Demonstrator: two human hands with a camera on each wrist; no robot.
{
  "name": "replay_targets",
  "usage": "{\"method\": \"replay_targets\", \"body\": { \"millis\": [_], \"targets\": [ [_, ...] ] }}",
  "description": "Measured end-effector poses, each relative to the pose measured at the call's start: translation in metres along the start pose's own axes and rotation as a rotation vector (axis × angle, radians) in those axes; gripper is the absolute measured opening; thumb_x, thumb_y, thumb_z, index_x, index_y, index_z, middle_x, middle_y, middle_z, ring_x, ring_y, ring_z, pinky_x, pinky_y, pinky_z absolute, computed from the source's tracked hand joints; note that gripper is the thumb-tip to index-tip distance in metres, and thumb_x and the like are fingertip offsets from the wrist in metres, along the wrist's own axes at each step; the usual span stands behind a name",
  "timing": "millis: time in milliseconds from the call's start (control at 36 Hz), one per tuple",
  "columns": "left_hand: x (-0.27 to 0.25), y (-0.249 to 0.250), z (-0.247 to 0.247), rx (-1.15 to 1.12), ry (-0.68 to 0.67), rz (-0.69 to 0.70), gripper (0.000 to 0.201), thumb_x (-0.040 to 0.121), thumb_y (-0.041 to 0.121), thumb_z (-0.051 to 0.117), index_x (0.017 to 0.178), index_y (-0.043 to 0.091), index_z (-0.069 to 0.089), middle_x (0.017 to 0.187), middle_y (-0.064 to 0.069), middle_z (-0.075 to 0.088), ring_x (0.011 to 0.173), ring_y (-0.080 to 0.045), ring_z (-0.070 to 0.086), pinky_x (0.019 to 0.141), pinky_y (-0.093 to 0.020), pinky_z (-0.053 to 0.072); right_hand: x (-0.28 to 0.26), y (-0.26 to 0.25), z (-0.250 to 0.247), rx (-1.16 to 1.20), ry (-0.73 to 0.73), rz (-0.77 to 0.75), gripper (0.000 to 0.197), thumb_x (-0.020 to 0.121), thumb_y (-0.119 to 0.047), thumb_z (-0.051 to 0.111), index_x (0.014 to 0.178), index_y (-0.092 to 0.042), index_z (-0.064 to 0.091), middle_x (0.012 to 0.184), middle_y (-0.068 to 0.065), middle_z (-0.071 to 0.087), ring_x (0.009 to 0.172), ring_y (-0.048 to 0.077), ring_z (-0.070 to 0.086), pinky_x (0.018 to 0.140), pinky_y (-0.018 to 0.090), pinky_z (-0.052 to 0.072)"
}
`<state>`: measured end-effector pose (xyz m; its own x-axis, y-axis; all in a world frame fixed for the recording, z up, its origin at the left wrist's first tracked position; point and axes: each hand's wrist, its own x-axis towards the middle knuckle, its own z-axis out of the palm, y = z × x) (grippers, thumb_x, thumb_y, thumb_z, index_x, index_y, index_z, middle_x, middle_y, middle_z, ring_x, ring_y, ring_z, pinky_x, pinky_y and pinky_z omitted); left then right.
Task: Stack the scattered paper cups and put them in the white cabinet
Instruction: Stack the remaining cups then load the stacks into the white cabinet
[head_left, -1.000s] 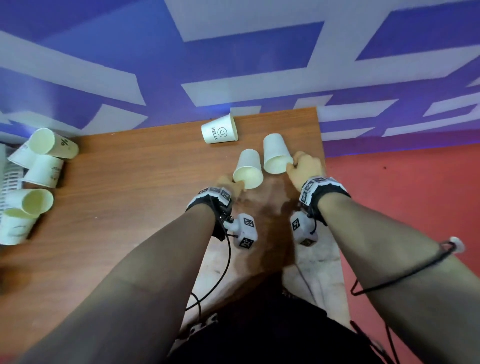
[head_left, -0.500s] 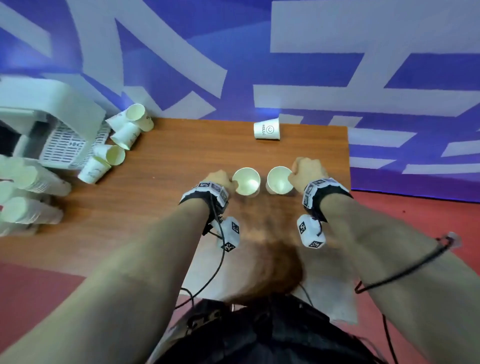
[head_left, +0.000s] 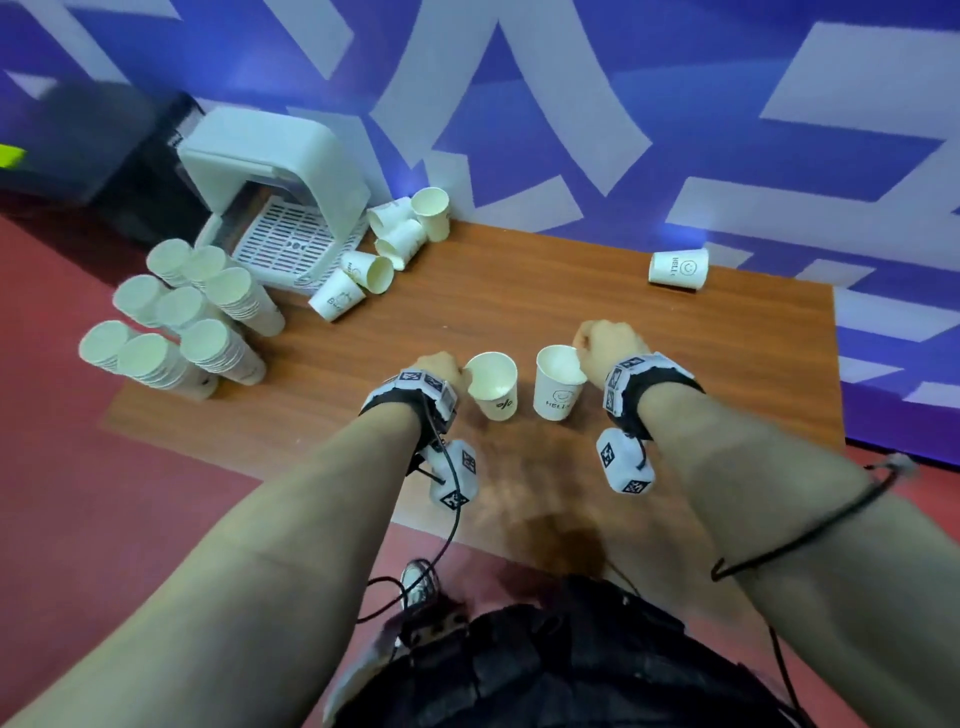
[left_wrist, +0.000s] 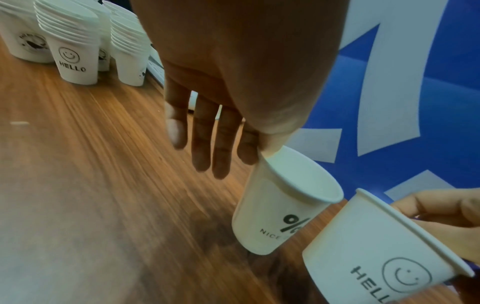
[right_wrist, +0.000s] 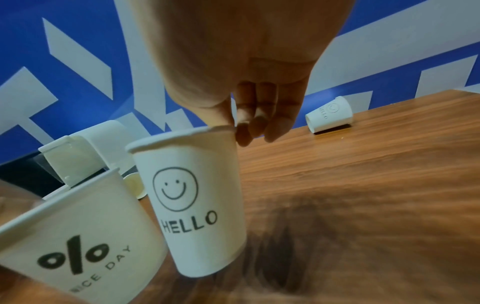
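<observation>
My left hand (head_left: 441, 366) pinches the rim of a white paper cup marked "% NICE DAY" (head_left: 493, 384) (left_wrist: 283, 207) (right_wrist: 70, 236), held upright above the wooden table (head_left: 519, 312). My right hand (head_left: 605, 340) pinches the rim of a "HELLO" smiley cup (head_left: 558, 382) (right_wrist: 192, 189) (left_wrist: 376, 253) just to its right. The two cups hang side by side, close but apart. One more "HELLO" cup (head_left: 678, 267) (right_wrist: 330, 116) lies on its side at the far right of the table. Several loose cups (head_left: 384, 249) lie in a heap beside the white cabinet (head_left: 275, 176).
The white cabinet stands open at the table's far left, with a slotted white tray (head_left: 291, 244) inside. Several tall stacks of cups (head_left: 182, 317) (left_wrist: 70, 41) stand at the left edge. A blue and white wall (head_left: 571, 104) runs behind the table. Red floor surrounds it.
Both hands have lifted their cups from lying on the table to upright, held by the rims. My head has turned left, bringing the cabinet and the cup stacks into view.
</observation>
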<state>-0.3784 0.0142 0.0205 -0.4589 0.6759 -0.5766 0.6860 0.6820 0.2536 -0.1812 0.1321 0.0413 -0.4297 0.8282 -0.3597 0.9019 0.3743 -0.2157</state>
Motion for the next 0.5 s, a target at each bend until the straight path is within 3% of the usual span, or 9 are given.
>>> {"method": "replay_targets", "body": {
  "millis": [139,222,306,417,500],
  "targets": [
    [0.005,-0.075,-0.031,-0.070,-0.034,0.006,0.041,0.097,0.033,0.046,0.090,0.001,0.070,0.090,-0.016,0.075,0.074,-0.027,0.068,0.075,-0.035,0.056,-0.005,-0.074,0.023,0.007,0.022,0.054,0.020,0.095,-0.011,0.042,0.104,-0.010,0.059,0.088,0.015,0.066,0.073,0.031,0.061,0.055,0.029,0.043],
    [0.008,-0.118,-0.051,-0.117,-0.029,-0.002,0.035,0.097,0.026,0.047,0.084,0.002,0.069,0.092,-0.016,0.074,0.071,-0.025,0.063,0.063,-0.028,0.051,-0.006,-0.121,0.031,-0.006,0.021,0.029,0.020,0.097,-0.012,0.041,0.110,-0.008,0.056,0.089,0.017,0.066,0.073,0.032,0.062,0.056,0.030,0.044],
    [0.010,-0.151,-0.072,-0.144,0.003,-0.021,0.027,0.097,0.022,0.048,0.084,0.005,0.063,0.095,-0.018,0.073,0.070,-0.025,0.058,0.062,-0.027,0.046,-0.005,-0.167,0.035,-0.014,0.039,0.002,0.020,0.097,-0.014,0.041,0.111,-0.009,0.055,0.089,0.016,0.066,0.072,0.031,0.061,0.055,0.031,0.044],
    [0.014,-0.185,-0.100,-0.139,0.092,-0.018,0.023,0.096,0.020,0.048,0.082,0.007,0.059,0.080,-0.011,0.062,0.066,-0.023,0.050,0.051,-0.024,0.033,0.002,-0.215,0.029,-0.057,0.067,-0.025,0.021,0.097,-0.013,0.041,0.113,-0.008,0.054,0.092,0.017,0.064,0.074,0.031,0.057,0.058,0.033,0.042],
    [0.016,-0.203,-0.120,-0.211,0.116,0.026,0.031,0.096,0.019,0.048,0.072,0.006,0.062,0.053,-0.004,0.059,0.054,-0.023,0.051,0.050,-0.023,0.035,0.011,-0.242,0.020,-0.060,0.071,-0.034,0.020,0.097,-0.013,0.043,0.113,-0.009,0.055,0.095,0.017,0.063,0.074,0.032,0.055,0.055,0.031,0.037]
  ]
}}
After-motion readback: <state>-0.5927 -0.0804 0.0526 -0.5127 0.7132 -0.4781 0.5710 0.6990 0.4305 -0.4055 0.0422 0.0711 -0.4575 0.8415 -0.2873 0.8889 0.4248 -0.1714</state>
